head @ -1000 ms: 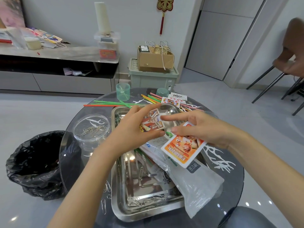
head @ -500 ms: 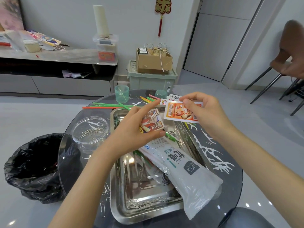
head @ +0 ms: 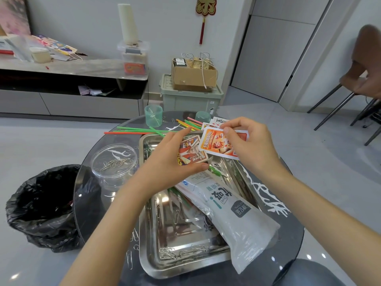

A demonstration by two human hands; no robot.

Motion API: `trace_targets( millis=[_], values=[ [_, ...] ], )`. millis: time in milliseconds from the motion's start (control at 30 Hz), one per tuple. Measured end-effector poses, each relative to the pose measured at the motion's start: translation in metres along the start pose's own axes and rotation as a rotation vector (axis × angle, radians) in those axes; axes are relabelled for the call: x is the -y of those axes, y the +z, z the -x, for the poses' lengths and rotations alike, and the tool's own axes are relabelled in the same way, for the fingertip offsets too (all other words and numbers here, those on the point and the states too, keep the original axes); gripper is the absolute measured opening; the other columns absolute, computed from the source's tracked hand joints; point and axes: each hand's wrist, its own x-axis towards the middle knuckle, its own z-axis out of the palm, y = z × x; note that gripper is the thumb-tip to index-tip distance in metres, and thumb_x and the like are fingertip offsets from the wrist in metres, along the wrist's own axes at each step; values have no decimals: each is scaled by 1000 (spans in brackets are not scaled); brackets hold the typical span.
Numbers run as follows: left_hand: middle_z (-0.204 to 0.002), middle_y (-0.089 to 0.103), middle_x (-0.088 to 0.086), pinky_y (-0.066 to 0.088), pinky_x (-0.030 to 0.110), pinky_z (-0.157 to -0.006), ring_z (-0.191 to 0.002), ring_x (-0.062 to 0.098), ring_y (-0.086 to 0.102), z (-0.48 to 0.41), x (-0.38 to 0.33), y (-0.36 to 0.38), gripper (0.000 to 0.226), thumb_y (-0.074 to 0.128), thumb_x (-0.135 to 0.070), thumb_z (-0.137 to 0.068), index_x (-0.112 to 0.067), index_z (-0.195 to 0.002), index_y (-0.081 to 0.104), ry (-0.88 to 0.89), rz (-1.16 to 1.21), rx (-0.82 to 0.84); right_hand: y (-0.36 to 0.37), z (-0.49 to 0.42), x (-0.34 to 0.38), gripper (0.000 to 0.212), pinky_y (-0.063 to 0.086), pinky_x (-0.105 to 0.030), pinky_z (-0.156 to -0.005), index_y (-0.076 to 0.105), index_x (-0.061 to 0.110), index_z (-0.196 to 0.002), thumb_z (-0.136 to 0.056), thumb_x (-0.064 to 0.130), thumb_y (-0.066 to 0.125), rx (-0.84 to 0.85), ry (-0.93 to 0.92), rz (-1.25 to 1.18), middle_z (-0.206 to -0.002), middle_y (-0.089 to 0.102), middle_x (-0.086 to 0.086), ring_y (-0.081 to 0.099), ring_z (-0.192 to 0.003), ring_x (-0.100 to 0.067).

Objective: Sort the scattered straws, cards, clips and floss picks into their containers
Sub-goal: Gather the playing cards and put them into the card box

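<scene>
Holds the left hand (head: 165, 162) up over the steel tray (head: 144, 223), palm turned rightward. Grips a stack of cards (head: 190, 151) there, fingers (head: 182, 132) curled along its top edge and thumb under its bottom edge. Keeps the right hand (head: 251, 147) just beside and slightly higher, thumb and forefinger pinching an orange card (head: 216, 144) at its upper edge, with the card's left end overlapping the stack. Below both: a straw bag (head: 233, 209) slanted across the tray. Beyond the tray: loose straws (head: 144, 131) on the desk (head: 288, 244).

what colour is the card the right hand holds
The rectangular card in the right hand is orange with a white border; head view.
</scene>
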Motion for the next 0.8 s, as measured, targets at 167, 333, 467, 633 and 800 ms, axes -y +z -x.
trace_targets(
  millis=[167,333,467,633,800],
  values=[
    [-112,41,-13,22,-11,-73,-94,-37,22,0,2,1,91,71,-56,-70,-23,-146,32,44,-92,-67,3,1,-3,11,38,-6,-41,65,24,-84,-92,20,58,-26,-36,64,-81,61,20,58,-61,19],
    [-113,42,-11,25,-8,-77,-94,-24,33,-1,0,2,88,73,-54,-70,-22,-143,37,51,-115,-55,5,0,-3,21,45,-10,-43,61,33,-75,-92,21,59,32,-8,28,-83,63,19,64,-67,12],
    [-113,43,-12,26,-7,-76,-95,-27,33,0,0,0,86,74,-53,-68,-24,-141,40,56,-100,-37,1,-9,-1,21,52,-16,-51,64,33,-74,-92,21,60,185,56,71,-86,66,14,68,-69,-1],
    [-112,44,-13,23,-10,-74,-94,-36,23,2,-2,-4,82,77,-51,-66,-26,-138,45,67,-77,-30,-12,-18,0,19,52,-17,-53,69,29,-77,-91,18,62,344,44,63,-90,69,8,69,-68,-1],
    [-113,45,-17,41,14,-87,-104,-6,47,3,-11,-5,84,77,-54,-61,-30,-136,48,47,-11,56,-16,-22,6,16,47,-13,-53,70,27,-78,-90,19,63,462,40,81,-83,68,8,66,-68,0]
  ],
)
